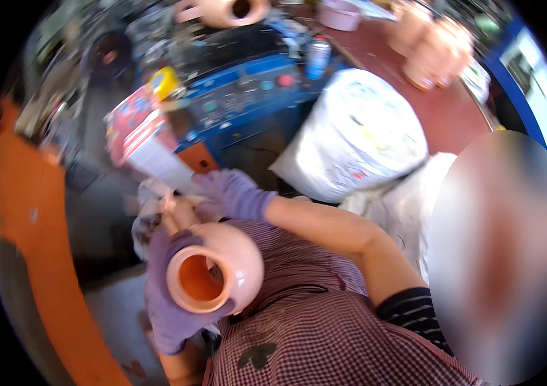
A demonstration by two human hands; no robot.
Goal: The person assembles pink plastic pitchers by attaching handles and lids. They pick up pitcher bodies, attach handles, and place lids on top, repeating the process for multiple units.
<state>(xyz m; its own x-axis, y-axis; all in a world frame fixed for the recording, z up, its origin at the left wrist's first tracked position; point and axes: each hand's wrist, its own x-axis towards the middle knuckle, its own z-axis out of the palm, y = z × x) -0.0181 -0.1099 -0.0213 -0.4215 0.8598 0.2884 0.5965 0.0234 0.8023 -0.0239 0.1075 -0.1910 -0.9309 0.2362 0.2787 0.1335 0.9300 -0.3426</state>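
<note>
A glossy pink hollow vessel (240, 257) with a round body and a wide round mouth is tilted in front of my apron. My left hand (165, 302), in a purple glove, is wrapped round its left side and underside. The inside of the mouth looks orange. A narrower pink part (180, 213) extends from the far side of the body, blurred by motion. Just beyond the vessel is my right hand (238, 195), also gloved in purple, close to that narrow part and to a white and pink box (157, 154). Its fingertips are smeared, so their grip is unclear.
A blue machine panel (241, 96) with buttons stands ahead, with a similar pink vessel (231, 11) above it. A full white sack (357, 135) stands right of centre. Another person's hands (434, 51) are over the reddish table (440, 109). An orange surface (29, 212) runs along the left.
</note>
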